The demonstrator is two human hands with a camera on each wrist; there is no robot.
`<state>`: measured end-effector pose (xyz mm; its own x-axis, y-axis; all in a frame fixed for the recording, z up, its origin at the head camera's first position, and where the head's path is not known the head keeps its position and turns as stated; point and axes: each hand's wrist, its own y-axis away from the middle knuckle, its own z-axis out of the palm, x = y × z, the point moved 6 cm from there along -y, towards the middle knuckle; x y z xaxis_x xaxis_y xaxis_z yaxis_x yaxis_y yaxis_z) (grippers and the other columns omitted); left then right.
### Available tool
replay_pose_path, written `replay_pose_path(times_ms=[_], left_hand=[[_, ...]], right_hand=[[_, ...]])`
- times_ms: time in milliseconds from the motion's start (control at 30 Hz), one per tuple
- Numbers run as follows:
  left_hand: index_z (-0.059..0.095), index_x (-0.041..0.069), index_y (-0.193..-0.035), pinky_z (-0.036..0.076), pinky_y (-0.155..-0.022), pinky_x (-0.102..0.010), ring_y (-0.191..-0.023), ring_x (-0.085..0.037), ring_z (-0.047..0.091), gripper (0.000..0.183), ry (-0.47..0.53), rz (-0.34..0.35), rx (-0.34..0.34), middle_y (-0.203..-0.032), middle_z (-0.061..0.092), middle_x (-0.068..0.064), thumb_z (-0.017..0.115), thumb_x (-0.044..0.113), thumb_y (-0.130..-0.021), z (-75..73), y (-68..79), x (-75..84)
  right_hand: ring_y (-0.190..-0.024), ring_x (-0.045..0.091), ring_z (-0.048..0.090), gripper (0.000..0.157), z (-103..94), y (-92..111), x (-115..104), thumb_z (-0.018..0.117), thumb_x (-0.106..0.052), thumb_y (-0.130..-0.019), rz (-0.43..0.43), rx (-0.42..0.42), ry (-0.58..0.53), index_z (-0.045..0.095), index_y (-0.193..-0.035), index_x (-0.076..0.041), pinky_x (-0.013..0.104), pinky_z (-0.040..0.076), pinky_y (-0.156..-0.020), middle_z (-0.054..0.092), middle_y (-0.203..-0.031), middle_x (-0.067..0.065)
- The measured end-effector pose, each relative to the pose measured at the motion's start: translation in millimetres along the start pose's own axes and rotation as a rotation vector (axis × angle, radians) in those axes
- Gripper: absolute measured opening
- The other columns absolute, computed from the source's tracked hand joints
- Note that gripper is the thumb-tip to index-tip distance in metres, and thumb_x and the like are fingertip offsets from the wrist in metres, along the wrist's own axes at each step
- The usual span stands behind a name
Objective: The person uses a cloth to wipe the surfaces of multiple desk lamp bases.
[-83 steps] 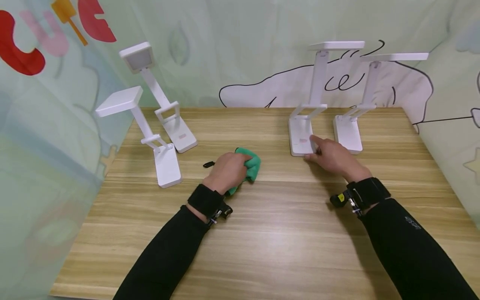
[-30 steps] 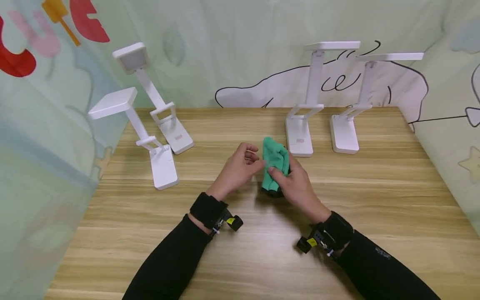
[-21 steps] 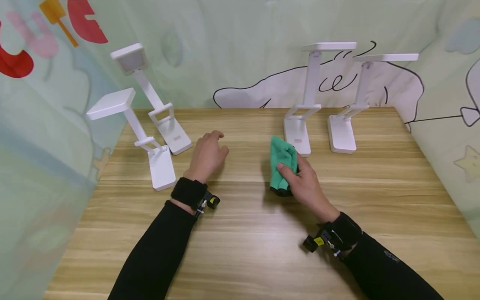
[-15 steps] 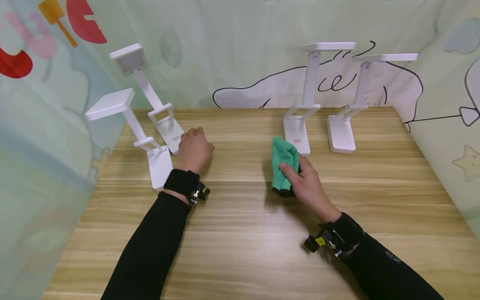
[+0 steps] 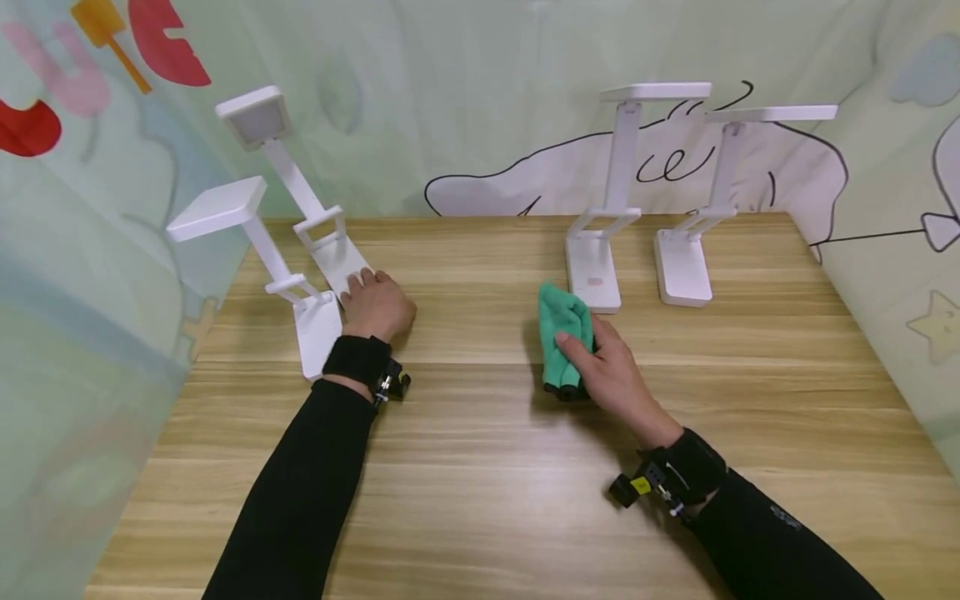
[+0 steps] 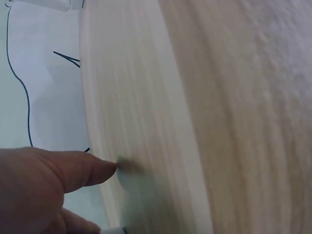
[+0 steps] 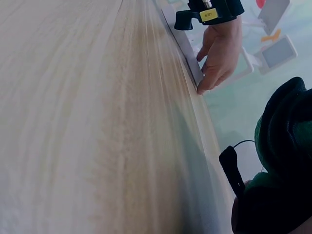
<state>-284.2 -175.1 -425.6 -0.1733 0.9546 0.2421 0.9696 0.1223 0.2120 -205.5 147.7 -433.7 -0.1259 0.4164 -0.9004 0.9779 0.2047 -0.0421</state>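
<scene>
My left hand rests over the base of the rear left white desk lamp, its fingers spread on top. The right wrist view shows that hand reaching down to the base, fingers fairly straight. In the left wrist view the thumb points out over the wood, apart from the base corner. My right hand holds a bunched green cloth with black edging, thumb pressed across its front. A black tab hangs from the cloth on a thin cord.
A second white lamp stands at the front left, close beside my left hand. Two more lamps, one nearer and one farther right, stand behind my right hand on the wooden table. A printed curtain hangs behind.
My left hand has let go of the green cloth, which my right hand took, then moved left onto the rear left lamp's base. My right hand came away from the right-hand lamp.
</scene>
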Motion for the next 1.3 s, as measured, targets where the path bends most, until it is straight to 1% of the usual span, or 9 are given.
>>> replay_pose_path(times_ms=[133,267,333,467,600,867,1033,1133,1300], left_hand=[[0.024,-0.012,-0.145,0.017,-0.109,-0.068,-0.139,-0.051,0.007,0.070,-0.002,0.006,-0.019,-0.153,0.015,-0.035,0.048,0.030,-0.094,-0.6,0.9,-1.0],[0.034,-0.009,-0.141,0.020,-0.107,-0.068,-0.136,-0.049,0.016,0.064,-0.008,0.032,0.001,-0.148,0.026,-0.032,0.050,0.030,-0.093,-0.9,3.1,0.7],[0.036,-0.009,-0.140,0.022,-0.106,-0.068,-0.135,-0.048,0.019,0.063,-0.012,0.052,0.010,-0.146,0.029,-0.031,0.051,0.029,-0.093,-0.4,4.1,2.3],[0.033,-0.008,-0.143,0.021,-0.108,-0.067,-0.138,-0.049,0.016,0.065,-0.018,0.078,0.004,-0.152,0.024,-0.031,0.051,0.029,-0.093,3.2,5.1,6.0],[0.031,-0.008,-0.145,0.019,-0.110,-0.066,-0.140,-0.049,0.013,0.065,-0.026,0.092,-0.001,-0.154,0.021,-0.031,0.049,0.027,-0.093,7.2,5.5,10.9],[0.026,-0.008,-0.146,0.023,-0.109,-0.065,-0.139,-0.046,0.020,0.061,-0.042,0.139,0.009,-0.150,0.028,-0.030,0.044,0.018,-0.094,10.7,12.5,22.2],[0.031,-0.005,-0.145,0.021,-0.107,-0.070,-0.141,-0.044,0.018,0.061,-0.041,0.154,0.009,-0.153,0.028,-0.026,0.050,0.021,-0.093,13.4,19.8,26.3],[0.033,-0.003,-0.145,0.023,-0.104,-0.072,-0.141,-0.043,0.017,0.062,-0.037,0.159,0.007,-0.155,0.026,-0.024,0.053,0.023,-0.093,14.9,24.7,28.1],[0.030,-0.003,-0.147,0.027,-0.104,-0.070,-0.143,-0.042,0.014,0.067,-0.021,0.198,-0.005,-0.157,0.022,-0.024,0.057,0.026,-0.093,17.8,31.6,33.2]], right_hand=[[-0.105,0.027,0.050,0.059,0.7,-1,3,0.050,-0.050,-0.097,0.004,-0.002,0.007,0.043,-0.144,-0.016,0.045,0.044,-0.088,0.049,-0.125,0.015],[-0.107,0.027,0.049,0.059,1.6,-2,5,0.051,-0.051,-0.097,0.014,-0.005,0.013,0.042,-0.144,-0.017,0.045,0.044,-0.089,0.048,-0.127,0.015],[-0.106,0.027,0.050,0.058,2.5,-2,5,0.050,-0.050,-0.097,0.008,-0.014,0.012,0.043,-0.144,-0.016,0.045,0.045,-0.088,0.048,-0.127,0.015],[-0.104,0.027,0.051,0.056,3.2,-3,6,0.050,-0.049,-0.097,0.001,-0.020,0.016,0.045,-0.142,-0.016,0.045,0.045,-0.087,0.048,-0.126,0.015],[-0.105,0.027,0.050,0.059,2.8,-2,5,0.050,-0.050,-0.097,-0.004,-0.018,0.020,0.043,-0.144,-0.015,0.045,0.045,-0.087,0.048,-0.127,0.016],[-0.105,0.027,0.051,0.058,2.6,-2,6,0.050,-0.048,-0.098,0.003,-0.022,0.011,0.040,-0.145,-0.017,0.046,0.045,-0.089,0.048,-0.128,0.015],[-0.105,0.027,0.050,0.059,3.2,-2,6,0.050,-0.049,-0.097,-0.002,-0.023,0.021,0.040,-0.146,-0.017,0.046,0.045,-0.089,0.049,-0.127,0.015],[-0.105,0.027,0.050,0.059,4.0,-2,4,0.050,-0.048,-0.098,-0.013,-0.026,0.023,0.040,-0.146,-0.016,0.047,0.045,-0.089,0.049,-0.126,0.015],[-0.105,0.027,0.050,0.059,4.2,-2,4,0.050,-0.048,-0.098,-0.010,-0.021,0.030,0.041,-0.145,-0.014,0.047,0.044,-0.090,0.048,-0.126,0.015]])
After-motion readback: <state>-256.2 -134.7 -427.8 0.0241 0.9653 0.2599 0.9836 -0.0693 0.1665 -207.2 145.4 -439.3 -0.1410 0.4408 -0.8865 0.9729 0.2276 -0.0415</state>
